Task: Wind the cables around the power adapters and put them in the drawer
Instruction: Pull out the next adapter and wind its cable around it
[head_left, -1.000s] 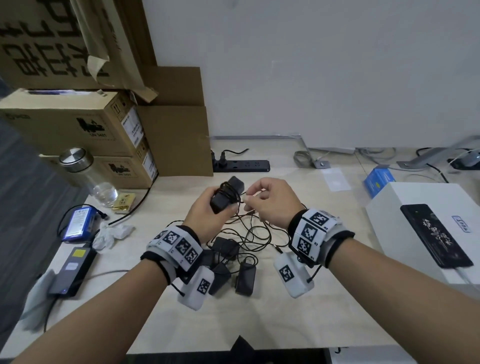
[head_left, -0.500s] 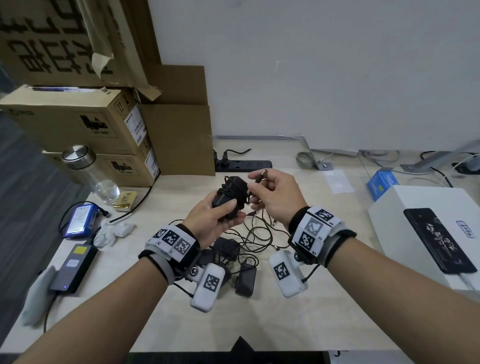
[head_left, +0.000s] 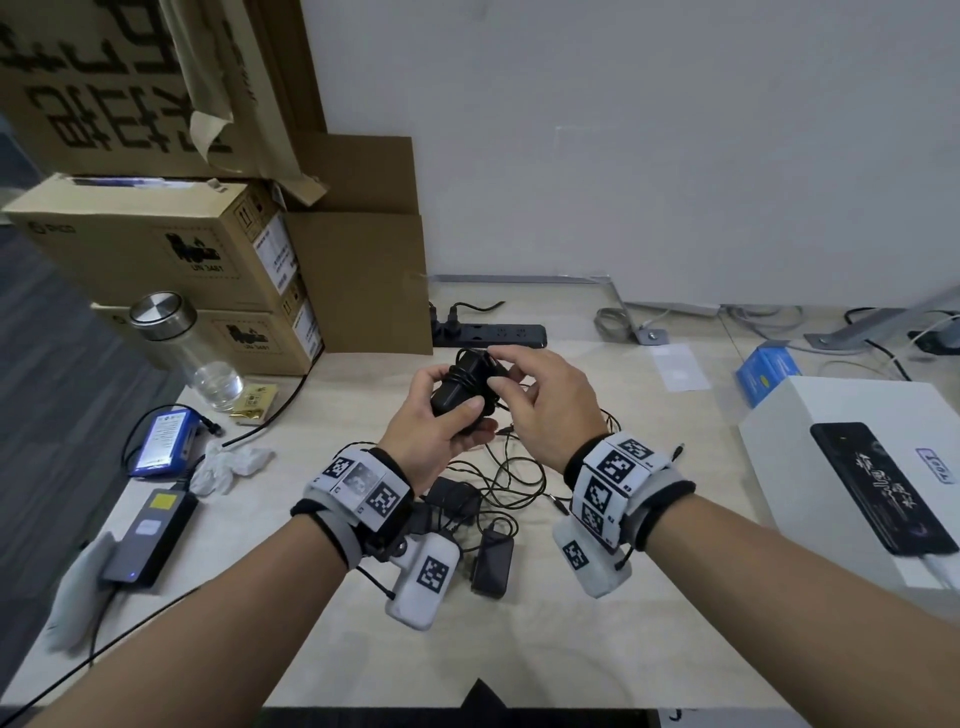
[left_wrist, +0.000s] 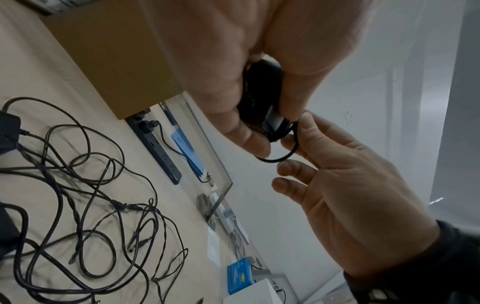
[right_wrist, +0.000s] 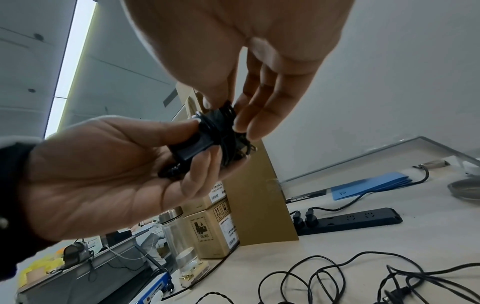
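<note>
Adapter (head_left: 460, 392) above the tabletop (head_left: 332, 649), gripped in our left hand (head_left: 441, 431); our right hand (head_left: 540, 400) pinches its thin cable (left_wrist: 283, 152). We judge it light, rigid, smooth; cable limp, springy. Hold the body, pin the loose end.

**A pale counter against a plain white wall**

A light wood-grain counter (head_left: 322, 644) runs up to a bare white wall (head_left: 675, 145). Stacked cardboard boxes (head_left: 156, 249) stand on its far left corner, one printed with large black characters. To the left of the counter lies dark grey floor (head_left: 47, 353). A black power strip (head_left: 488, 335) lies along the wall edge, near the boxes. In the right wrist view, a bright ceiling light strip (right_wrist: 68, 61) crosses grey panels overhead. The lighting is even and soft.
</note>
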